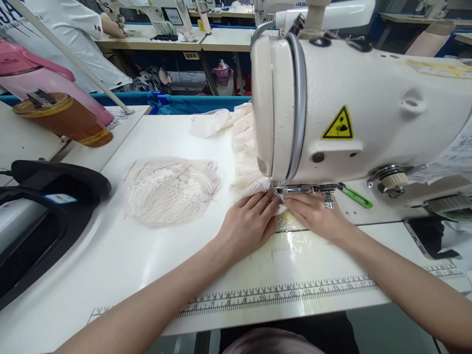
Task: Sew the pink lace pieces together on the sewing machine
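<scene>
A strip of pale cream lace fabric runs under the presser foot of a white sewing machine. My left hand lies on the lace just left of the needle area, its fingers stretched forward over the cloth. From the right, my right hand reaches beside the foot, fingers extended flat with the tips at the lace edge. Part of that hand is behind the metal attachment. Left of my hands, a separate round lace piece rests on the white table.
A black iron occupies the left side, near a brown cup and pink bottle. Green snips and a phone lie at the right. A ruler scale marks the front edge. Another person sits beyond.
</scene>
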Available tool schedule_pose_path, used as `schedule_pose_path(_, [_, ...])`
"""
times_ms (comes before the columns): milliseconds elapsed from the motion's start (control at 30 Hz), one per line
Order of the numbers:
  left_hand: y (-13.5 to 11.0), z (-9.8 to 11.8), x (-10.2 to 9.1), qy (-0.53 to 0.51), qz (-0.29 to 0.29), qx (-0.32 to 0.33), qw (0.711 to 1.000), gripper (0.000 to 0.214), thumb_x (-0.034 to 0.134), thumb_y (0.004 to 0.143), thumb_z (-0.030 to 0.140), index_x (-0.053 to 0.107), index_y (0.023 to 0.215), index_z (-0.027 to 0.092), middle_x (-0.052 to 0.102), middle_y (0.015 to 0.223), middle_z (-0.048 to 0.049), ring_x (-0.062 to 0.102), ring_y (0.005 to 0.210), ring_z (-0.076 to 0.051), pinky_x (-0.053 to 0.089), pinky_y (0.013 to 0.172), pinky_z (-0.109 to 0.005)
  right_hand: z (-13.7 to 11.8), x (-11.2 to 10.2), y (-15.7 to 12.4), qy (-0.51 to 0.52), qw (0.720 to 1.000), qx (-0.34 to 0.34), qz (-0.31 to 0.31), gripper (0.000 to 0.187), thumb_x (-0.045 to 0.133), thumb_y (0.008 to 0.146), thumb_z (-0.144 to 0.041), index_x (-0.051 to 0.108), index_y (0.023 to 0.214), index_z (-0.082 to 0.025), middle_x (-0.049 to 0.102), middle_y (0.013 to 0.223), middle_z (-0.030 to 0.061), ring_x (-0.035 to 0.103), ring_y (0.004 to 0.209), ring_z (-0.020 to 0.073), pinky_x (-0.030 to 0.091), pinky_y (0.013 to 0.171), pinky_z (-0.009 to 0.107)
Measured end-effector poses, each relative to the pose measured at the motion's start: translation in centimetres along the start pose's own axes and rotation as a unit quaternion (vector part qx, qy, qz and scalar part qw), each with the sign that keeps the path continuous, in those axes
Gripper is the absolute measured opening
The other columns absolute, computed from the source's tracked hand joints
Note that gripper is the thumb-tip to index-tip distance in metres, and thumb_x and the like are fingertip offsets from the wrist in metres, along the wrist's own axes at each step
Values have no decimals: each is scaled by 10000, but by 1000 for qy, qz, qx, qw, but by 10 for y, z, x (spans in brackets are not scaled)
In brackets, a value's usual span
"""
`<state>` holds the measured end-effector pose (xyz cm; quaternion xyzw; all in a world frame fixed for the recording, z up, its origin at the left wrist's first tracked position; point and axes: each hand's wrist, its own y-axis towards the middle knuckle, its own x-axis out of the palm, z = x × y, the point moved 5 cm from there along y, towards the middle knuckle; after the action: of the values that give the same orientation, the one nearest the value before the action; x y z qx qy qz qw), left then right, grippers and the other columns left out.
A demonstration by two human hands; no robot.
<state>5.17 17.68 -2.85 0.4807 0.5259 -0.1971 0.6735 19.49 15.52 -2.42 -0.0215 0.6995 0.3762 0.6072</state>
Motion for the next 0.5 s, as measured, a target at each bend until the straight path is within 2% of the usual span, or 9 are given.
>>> schedule_pose_path(133, [-1,0,0,15,0,-1,1000,304,471,950,261,613,1185,129,638,1227,-109,614,1122,-245,532,907,-394,-1,-6,2,-33,999,0,13,195,509,888,-119,688,927,-184,735,960,-13,663,723,127,454,591,275])
schedule_pose_path(233, [-3,3,0,10,10,31,999,260,472,949,189,619,1152,119,638,1232,-87,602,1147,-230,528,932,-369,-1,-5,2,-37,999,0,11,200,509,884,-109,689,924,-187,735,968,-11,662,742,129,440,582,280])
schedule_pose_path(333, [-4,5,0,-18,-3,60,998,248,440,943,119,612,1117,85,636,1232,-97,594,1161,-207,511,978,-339,-3,0,1,-26,1000,-16,-6,225,495,890,-87,686,953,-189,727,1008,4,660,840,137,474,672,282])
schedule_pose_path(500, [-3,0,-2,-43,0,42,998,223,417,937,104,614,1041,88,695,1116,-94,647,1073,-197,544,935,-333,-9,7,-4,-34,998,-47,-17,235,493,881,-42,664,977,-172,721,1019,10,630,975,144,488,826,291])
